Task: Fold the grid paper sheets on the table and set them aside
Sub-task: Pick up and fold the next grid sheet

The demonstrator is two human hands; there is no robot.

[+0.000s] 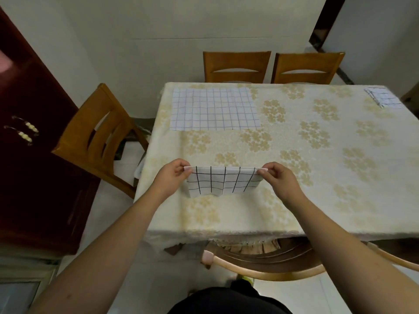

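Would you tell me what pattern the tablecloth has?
Cream tablecloth with pale gold flower clusters, seen in the head view.

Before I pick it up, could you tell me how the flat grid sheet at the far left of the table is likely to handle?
The flat grid sheet probably lifts light and floppy: the sheet pinched by the left hand and right hand sags below their grip. Lying flush on the tablecloth, it may slide when pushed.

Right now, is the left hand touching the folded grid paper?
Touching. The head view shows the left hand pinching the folded grid paper at its upper left corner.
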